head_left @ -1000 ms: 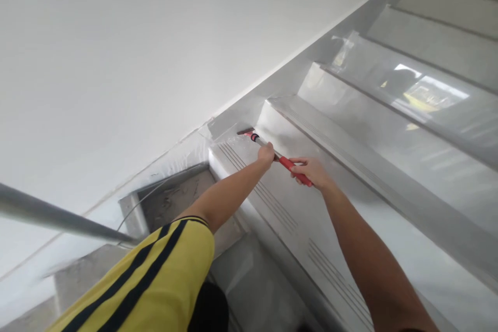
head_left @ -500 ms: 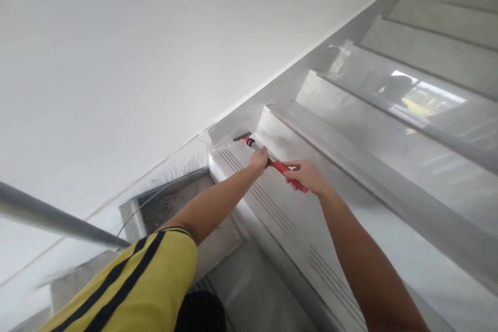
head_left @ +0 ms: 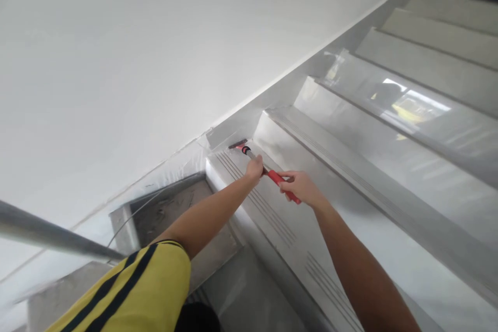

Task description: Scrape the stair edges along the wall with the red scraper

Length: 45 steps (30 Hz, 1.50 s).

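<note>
A long-handled scraper with a red grip, a metal shaft and a wide dark blade reaches across a pale stair tread. My left hand is closed around its shaft, nearer the blade. Farther back, my right hand grips the red handle, its fingers and thumb wrapped on it. The blade end lies at the inner corner of the tread, close to the grey skirting along the wall. Whether the blade edge presses on the stone cannot be made out.
Shiny steps climb to the upper right beside the white wall. A grey metal pipe crosses at the lower left. Below the tread sits a dusty, dark recessed step with a thin wire near it.
The view has shifted a little, so the stairs sit slightly lower and to the left. Both hands keep their hold on the scraper, whose blade stays near the same corner.
</note>
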{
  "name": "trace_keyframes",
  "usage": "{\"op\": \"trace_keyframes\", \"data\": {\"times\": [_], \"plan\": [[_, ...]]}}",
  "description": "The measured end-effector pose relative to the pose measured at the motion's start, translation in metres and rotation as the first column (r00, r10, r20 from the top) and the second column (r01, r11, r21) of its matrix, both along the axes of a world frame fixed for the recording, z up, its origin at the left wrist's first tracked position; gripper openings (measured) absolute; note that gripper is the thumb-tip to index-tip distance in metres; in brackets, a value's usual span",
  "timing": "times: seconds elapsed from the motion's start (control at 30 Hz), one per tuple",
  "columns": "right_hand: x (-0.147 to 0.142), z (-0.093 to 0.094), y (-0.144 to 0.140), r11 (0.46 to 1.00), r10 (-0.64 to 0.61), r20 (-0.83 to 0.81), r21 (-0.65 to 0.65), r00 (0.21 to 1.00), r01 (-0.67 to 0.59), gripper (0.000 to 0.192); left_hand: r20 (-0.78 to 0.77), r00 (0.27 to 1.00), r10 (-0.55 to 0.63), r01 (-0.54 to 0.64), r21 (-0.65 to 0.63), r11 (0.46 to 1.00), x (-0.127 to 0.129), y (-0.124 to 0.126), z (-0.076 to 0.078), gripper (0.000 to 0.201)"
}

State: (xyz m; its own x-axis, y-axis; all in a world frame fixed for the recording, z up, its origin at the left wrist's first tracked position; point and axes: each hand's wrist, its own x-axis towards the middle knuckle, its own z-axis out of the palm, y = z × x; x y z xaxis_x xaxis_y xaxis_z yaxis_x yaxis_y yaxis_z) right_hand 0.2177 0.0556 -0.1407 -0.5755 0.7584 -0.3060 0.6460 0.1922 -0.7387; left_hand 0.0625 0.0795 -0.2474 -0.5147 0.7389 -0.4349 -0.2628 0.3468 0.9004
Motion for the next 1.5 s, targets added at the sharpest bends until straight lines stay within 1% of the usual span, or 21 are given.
{"op": "trace_keyframes", "data": {"times": [0.07, 0.17, 0.23, 0.27, 0.33, 0.37, 0.4, 0.43, 0.5, 0.57, 0.63, 0.7, 0.8, 0.87, 1.03, 1.17, 1.3, 1.4, 1.5], "plan": [[0.000, -0.003, 0.001, 1.000, -0.005, -0.004, -0.007, 1.000, 0.005, 0.047, 0.023, 1.000, 0.011, -0.011, 0.003, 1.000, 0.001, 0.000, -0.001, 0.042], [0.002, -0.008, -0.001, 0.997, -0.033, -0.027, -0.065, 0.999, 0.031, 0.048, 0.042, 0.998, 0.043, -0.043, -0.010, 0.999, 0.002, -0.003, -0.003, 0.038], [0.003, -0.009, -0.011, 0.987, -0.034, -0.082, -0.158, 0.996, 0.021, 0.050, 0.048, 0.997, 0.064, -0.063, -0.022, 0.998, 0.002, -0.011, -0.003, 0.038], [0.003, -0.008, -0.018, 0.974, -0.044, -0.118, -0.227, 0.992, 0.017, 0.052, 0.053, 0.996, 0.073, -0.072, -0.022, 0.997, 0.000, -0.016, -0.003, 0.039], [0.001, -0.004, -0.035, 0.927, -0.095, -0.181, -0.376, 0.979, 0.020, 0.059, 0.071, 0.994, 0.088, -0.088, -0.011, 0.996, -0.004, -0.030, -0.001, 0.040], [-0.002, -0.002, -0.043, 0.902, -0.133, -0.204, -0.430, 0.970, 0.033, 0.061, 0.085, 0.992, 0.094, -0.095, 0.000, 0.996, -0.006, -0.036, 0.000, 0.041], [-0.004, 0.000, -0.050, 0.888, -0.165, -0.219, -0.457, 0.962, 0.049, 0.062, 0.103, 0.990, 0.099, -0.101, 0.010, 0.995, -0.008, -0.041, 0.002, 0.040], [-0.007, 0.002, -0.055, 0.888, -0.185, -0.225, -0.456, 0.957, 0.064, 0.062, 0.121, 0.987, 0.105, -0.107, 0.017, 0.994, -0.010, -0.046, 0.003, 0.040], [-0.013, 0.003, -0.060, 0.903, -0.206, -0.211, -0.417, 0.955, 0.103, 0.062, 0.149, 0.982, 0.118, -0.122, 0.019, 0.992, -0.012, -0.050, 0.006, 0.038], [-0.014, 0.003, -0.058, 0.908, -0.229, -0.182, -0.394, 0.956, 0.142, 0.065, 0.158, 0.978, 0.137, -0.141, 0.011, 0.990, -0.011, -0.050, 0.008, 0.036], [-0.012, 0.002, -0.054, 0.899, -0.245, -0.176, -0.409, 0.953, 0.156, 0.067, 0.152, 0.977, 0.150, -0.153, 0.008, 0.988, -0.009, -0.047, 0.009, 0.036], [-0.008, 0.002, -0.050, 0.894, -0.243, -0.211, -0.427, 0.947, 0.134, 0.069, 0.150, 0.978, 0.147, -0.151, 0.018, 0.988, -0.007, -0.046, 0.010, 0.038], [-0.006, 0.000, -0.049, 0.902, -0.230, -0.245, -0.417, 0.942, 0.112, 0.072, 0.149, 0.977, 0.153, -0.158, 0.021, 0.987, -0.008, -0.046, 0.010, 0.036], [-0.008, 0.000, -0.051, 0.905, -0.230, -0.230, -0.409, 0.946, 0.120, 0.073, 0.146, 0.975, 0.165, -0.169, 0.014, 0.986, -0.009, -0.048, 0.009, 0.035], [-0.010, 0.002, -0.060, 0.909, -0.185, -0.256, -0.411, 0.949, 0.066, 0.071, 0.145, 0.975, 0.167, -0.176, 0.052, 0.983, -0.014, -0.056, 0.004, 0.037], [-0.013, 0.002, -0.066, 0.917, -0.193, -0.249, -0.390, 0.949, 0.084, 0.072, 0.153, 0.971, 0.186, -0.194, 0.040, 0.980, -0.017, -0.063, 0.003, 0.033], [-0.016, 0.002, -0.072, 0.922, -0.181, -0.249, -0.379, 0.951, 0.076, 0.069, 0.167, 0.967, 0.190, -0.202, 0.052, 0.978, -0.019, -0.069, 0.005, 0.033], [-0.018, 0.004, -0.076, 0.924, -0.191, -0.246, -0.372, 0.950, 0.090, 0.067, 0.173, 0.964, 0.204, -0.212, 0.031, 0.977, -0.021, -0.073, 0.010, 0.031], [-0.020, 0.006, -0.079, 0.930, -0.182, -0.271, -0.361, 0.945, 0.075, 0.064, 0.187, 0.962, 0.199, -0.210, 0.038, 0.977, -0.022, -0.076, 0.014, 0.030]]}}
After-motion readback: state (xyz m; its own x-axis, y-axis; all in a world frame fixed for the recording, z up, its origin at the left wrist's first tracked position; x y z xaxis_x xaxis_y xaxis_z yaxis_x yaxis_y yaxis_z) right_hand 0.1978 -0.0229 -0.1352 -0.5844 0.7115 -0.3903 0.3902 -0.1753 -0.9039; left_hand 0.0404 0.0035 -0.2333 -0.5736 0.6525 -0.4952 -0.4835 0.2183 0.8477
